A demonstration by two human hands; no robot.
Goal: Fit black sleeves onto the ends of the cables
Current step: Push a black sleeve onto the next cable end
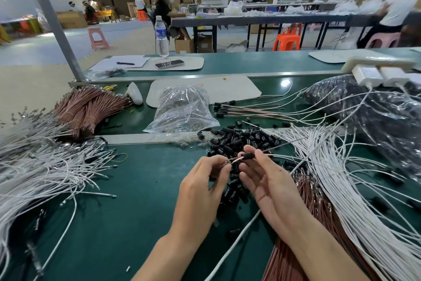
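So the black sleeve (248, 156) is already threaded on a pinkish-brown cable (235, 159) and sits a little back from the tip. It's held up in the air over the middle of the green bench (136, 189), toward the near edge. Right hand (266, 180) pinches the sleeve between thumb and forefinger. Left hand (205, 180) pinches the cable's end, where there seems to be a small metal terminal, though the fingertips mostly hide it. Looks to me like the step is sliding the sleeve down over that terminal. Tip imo: hold the cable taut and straight, grip it close to the end so it doesn't buckle, and push the sleeve along the wire's line rather than at an angle. A small twist probably helps it seat. Right under the hands is the loose pile of sleeves (239, 139). Further out, white cables (341, 166) fan across the right side with brown cables (305, 201) beside them. A second white heap (34, 162) crowds the left edge, and a clear bag of small parts (184, 110) lies toward the far edge.
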